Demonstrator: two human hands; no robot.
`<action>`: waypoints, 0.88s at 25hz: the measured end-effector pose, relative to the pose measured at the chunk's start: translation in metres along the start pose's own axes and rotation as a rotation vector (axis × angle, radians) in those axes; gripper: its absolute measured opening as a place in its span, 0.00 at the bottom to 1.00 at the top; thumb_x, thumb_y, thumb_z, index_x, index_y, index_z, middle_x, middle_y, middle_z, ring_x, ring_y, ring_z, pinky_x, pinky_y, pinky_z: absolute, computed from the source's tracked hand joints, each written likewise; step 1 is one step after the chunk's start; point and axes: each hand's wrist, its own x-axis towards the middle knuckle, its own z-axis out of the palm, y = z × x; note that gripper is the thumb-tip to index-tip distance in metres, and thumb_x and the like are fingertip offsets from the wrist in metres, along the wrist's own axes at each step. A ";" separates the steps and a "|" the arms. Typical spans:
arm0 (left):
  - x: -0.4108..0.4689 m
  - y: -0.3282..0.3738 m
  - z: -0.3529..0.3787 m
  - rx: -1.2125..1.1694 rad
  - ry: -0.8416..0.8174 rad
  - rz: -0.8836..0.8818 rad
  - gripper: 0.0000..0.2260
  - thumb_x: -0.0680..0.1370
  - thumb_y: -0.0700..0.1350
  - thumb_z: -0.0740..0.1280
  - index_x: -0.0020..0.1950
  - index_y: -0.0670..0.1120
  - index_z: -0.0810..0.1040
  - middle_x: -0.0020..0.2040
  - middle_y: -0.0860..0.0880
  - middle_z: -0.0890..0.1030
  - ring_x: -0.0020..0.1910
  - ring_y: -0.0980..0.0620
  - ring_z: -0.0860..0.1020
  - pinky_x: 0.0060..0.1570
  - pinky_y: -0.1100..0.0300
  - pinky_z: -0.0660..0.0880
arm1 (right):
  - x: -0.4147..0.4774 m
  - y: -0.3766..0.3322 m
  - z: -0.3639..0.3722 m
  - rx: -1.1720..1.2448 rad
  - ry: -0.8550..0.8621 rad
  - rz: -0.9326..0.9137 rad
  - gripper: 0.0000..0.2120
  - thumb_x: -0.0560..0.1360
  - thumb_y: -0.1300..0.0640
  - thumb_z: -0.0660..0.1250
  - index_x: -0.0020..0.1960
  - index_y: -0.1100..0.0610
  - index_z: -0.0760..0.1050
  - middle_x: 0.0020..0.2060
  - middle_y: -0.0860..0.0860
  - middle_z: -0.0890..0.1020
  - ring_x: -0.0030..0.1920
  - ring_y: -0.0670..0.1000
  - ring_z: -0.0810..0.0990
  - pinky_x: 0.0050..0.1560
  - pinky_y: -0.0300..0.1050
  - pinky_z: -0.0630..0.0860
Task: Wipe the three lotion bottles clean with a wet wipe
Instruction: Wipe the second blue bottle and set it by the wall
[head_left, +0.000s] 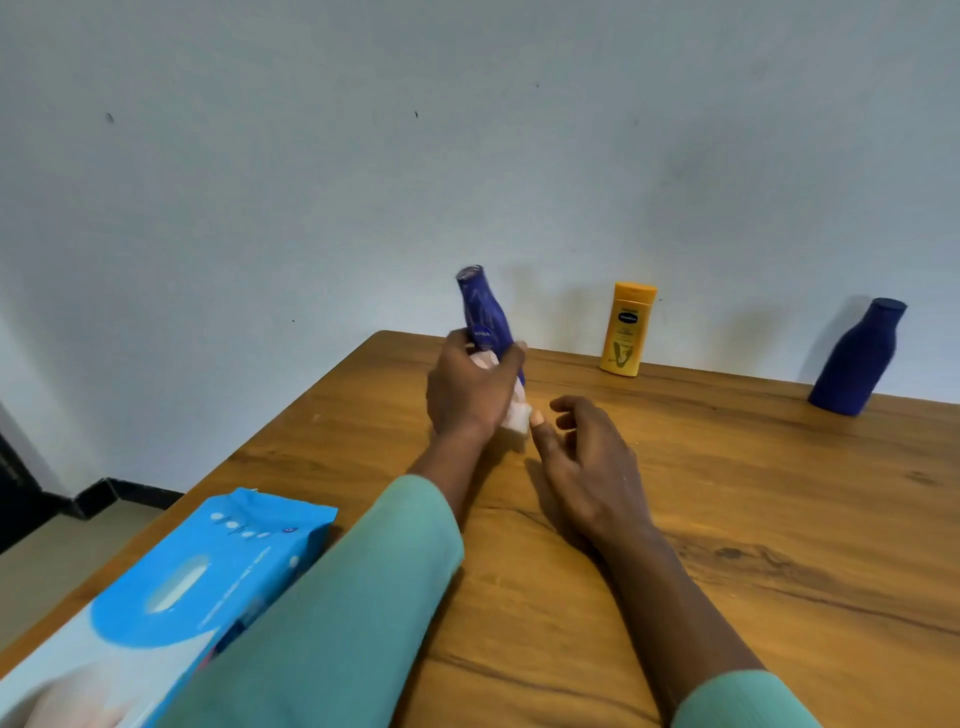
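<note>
**Nivea bottle (485, 317) in hand, left of the yellow bottle (626, 330)**

The left hand (467, 389) grips the tilted Nivea bottle and a white wipe (515, 415) together. The right hand (587, 462) is slack, fingers loosely spread, thumb tip at the wipe. The dark bottle (857, 358) stands well right of the yellow bottle.

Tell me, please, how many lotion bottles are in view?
3. The Nivea bottle is in the left hand with the wipe; the yellow bottle stands at the far edge of the table; the dark blue bottle, further right. None appears hidden.
</note>
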 end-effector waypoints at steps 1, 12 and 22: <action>-0.023 0.004 -0.007 0.045 -0.088 0.052 0.22 0.74 0.63 0.75 0.63 0.55 0.76 0.53 0.56 0.83 0.46 0.56 0.83 0.44 0.60 0.79 | -0.005 -0.004 -0.003 0.228 0.026 0.023 0.24 0.81 0.35 0.61 0.72 0.45 0.69 0.67 0.49 0.77 0.63 0.49 0.77 0.59 0.53 0.79; -0.091 -0.006 -0.043 0.103 -0.426 0.295 0.27 0.74 0.62 0.74 0.70 0.52 0.77 0.58 0.56 0.85 0.53 0.58 0.82 0.52 0.58 0.81 | -0.018 -0.011 -0.013 0.890 -0.074 0.042 0.17 0.84 0.50 0.64 0.68 0.58 0.76 0.56 0.58 0.85 0.57 0.57 0.85 0.57 0.51 0.82; -0.061 -0.002 -0.035 -0.652 -0.030 -0.277 0.06 0.80 0.49 0.72 0.48 0.47 0.82 0.46 0.51 0.83 0.46 0.53 0.83 0.38 0.58 0.82 | -0.001 0.004 -0.012 1.069 0.006 0.234 0.32 0.80 0.39 0.65 0.72 0.62 0.71 0.52 0.58 0.84 0.49 0.55 0.85 0.46 0.50 0.83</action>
